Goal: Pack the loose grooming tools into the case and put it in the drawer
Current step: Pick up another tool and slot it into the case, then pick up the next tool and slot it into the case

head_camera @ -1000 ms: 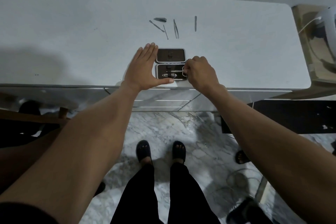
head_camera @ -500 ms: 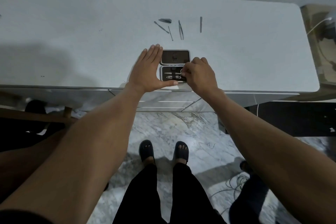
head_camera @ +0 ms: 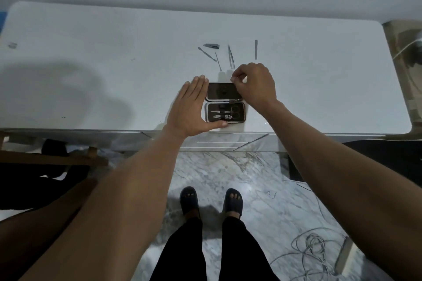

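— Where's the case?
— Open on the worktop (head_camera: 114, 57), near its front edge. My left hand (head_camera: 190, 107) lies flat against the case (head_camera: 225, 102), holding nothing.
— Your right?
— My right hand (head_camera: 253, 85) hovers over the lid's far corner, grip pinched; I can't tell on what. Loose tools (head_camera: 230, 56) lie just beyond.

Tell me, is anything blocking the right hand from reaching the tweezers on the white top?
Nothing visible blocks it. The right hand hovers above the open case's far edge, and the tweezers lie just beyond its fingertips on bare tabletop.
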The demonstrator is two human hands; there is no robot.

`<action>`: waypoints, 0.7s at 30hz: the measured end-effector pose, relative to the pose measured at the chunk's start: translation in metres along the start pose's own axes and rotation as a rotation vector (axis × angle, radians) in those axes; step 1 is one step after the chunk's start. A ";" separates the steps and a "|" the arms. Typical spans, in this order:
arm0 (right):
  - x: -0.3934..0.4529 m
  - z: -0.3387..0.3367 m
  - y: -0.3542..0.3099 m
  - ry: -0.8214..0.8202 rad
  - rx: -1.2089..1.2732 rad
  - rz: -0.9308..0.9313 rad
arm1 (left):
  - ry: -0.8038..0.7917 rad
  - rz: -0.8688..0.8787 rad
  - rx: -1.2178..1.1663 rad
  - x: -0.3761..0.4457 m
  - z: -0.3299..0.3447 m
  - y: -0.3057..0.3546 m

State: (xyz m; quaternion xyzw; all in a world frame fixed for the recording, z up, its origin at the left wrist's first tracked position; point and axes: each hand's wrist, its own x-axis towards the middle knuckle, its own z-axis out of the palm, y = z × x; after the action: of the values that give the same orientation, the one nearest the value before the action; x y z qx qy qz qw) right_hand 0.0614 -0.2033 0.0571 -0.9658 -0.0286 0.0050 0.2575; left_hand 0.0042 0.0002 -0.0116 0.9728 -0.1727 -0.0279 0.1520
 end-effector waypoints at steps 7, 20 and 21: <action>0.063 0.025 -0.012 0.065 0.086 0.051 | 0.005 0.018 0.025 0.004 0.005 -0.004; 0.119 0.054 -0.017 -0.024 -0.056 0.010 | -0.061 -0.003 0.060 0.007 0.001 -0.003; 0.120 0.056 -0.018 -0.025 -0.061 0.012 | -0.066 -0.004 0.064 0.007 0.001 -0.003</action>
State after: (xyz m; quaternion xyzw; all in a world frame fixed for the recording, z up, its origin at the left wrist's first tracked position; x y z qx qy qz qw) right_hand 0.1787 -0.1532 0.0186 -0.9732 -0.0263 0.0177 0.2275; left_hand 0.0117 0.0005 -0.0136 0.9760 -0.1764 -0.0549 0.1150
